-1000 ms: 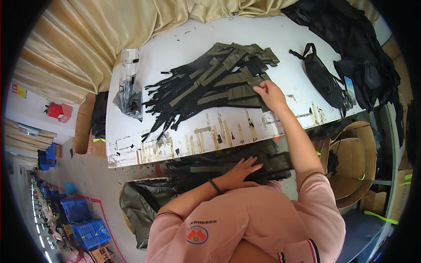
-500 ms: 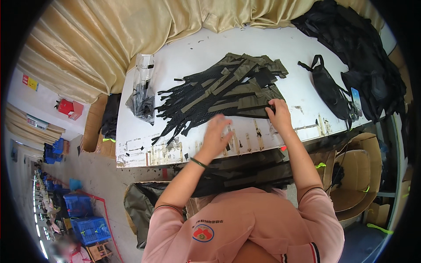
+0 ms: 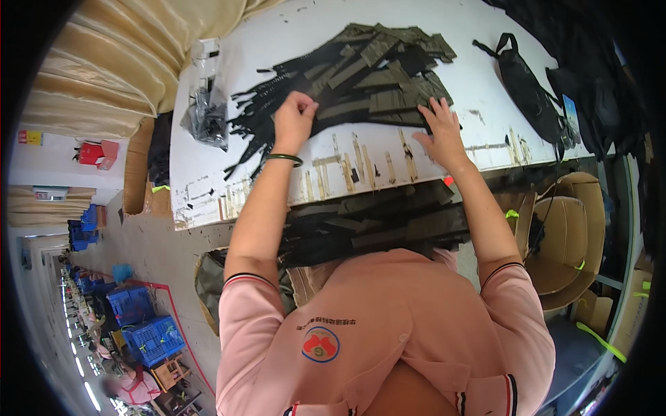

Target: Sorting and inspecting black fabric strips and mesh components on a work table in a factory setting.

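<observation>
We are pinching a black strap (image 3: 260, 142) with our left hand (image 3: 294, 121), fingers curled shut on it, at the left side of the strap pile (image 3: 371, 76) on the white table (image 3: 298, 41). Our right hand (image 3: 439, 132) is lying open, fingers spread flat, pressing the pile's near edge.

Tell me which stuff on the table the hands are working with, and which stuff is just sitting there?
Being worked with:
- pile of olive and black straps
- left hand pinching a strap in it
- right hand pressing flat on its edge

Just lying about:
- clear plastic bag
- black pouch
- heap of black bags
- white table
</observation>
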Available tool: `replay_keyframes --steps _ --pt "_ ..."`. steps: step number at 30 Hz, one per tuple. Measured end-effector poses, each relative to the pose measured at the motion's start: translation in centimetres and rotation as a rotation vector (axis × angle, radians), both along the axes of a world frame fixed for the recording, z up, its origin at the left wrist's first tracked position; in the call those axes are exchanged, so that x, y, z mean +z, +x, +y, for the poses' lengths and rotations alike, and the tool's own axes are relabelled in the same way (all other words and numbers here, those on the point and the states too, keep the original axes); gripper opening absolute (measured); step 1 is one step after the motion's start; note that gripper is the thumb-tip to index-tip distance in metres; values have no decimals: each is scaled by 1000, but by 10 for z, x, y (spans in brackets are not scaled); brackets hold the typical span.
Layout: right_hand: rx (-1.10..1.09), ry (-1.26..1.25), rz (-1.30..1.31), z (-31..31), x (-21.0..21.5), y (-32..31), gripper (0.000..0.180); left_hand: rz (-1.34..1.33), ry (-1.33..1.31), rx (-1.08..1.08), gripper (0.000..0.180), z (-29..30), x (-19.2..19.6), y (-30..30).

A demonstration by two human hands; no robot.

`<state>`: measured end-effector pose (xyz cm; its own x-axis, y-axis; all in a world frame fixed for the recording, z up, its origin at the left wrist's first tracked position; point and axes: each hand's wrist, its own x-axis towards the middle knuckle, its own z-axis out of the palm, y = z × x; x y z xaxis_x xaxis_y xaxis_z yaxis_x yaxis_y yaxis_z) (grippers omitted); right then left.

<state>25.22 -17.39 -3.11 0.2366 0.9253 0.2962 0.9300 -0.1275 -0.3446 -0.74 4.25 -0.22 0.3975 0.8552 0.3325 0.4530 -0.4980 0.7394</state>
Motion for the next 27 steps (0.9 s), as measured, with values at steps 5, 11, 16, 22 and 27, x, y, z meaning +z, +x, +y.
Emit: replay_keyframes --steps 5,11,16,22,27 --pt "477 -223 484 -41 37 -65 36 -195 -307 -156 9 -37 37 -22" --pt "454 -117 45 -81 -24 -102 32 -440 -605 -299 16 -92 56 -43" --pt "436 -228 -126 -83 -39 -94 36 -544 -822 -313 25 -112 36 -64" --pt "541 -127 -130 -91 16 -65 34 -622 -1135 -311 32 -125 30 -90" --pt "498 -391 82 -94 19 -29 23 -535 -1327 -402 31 -135 5 -126"
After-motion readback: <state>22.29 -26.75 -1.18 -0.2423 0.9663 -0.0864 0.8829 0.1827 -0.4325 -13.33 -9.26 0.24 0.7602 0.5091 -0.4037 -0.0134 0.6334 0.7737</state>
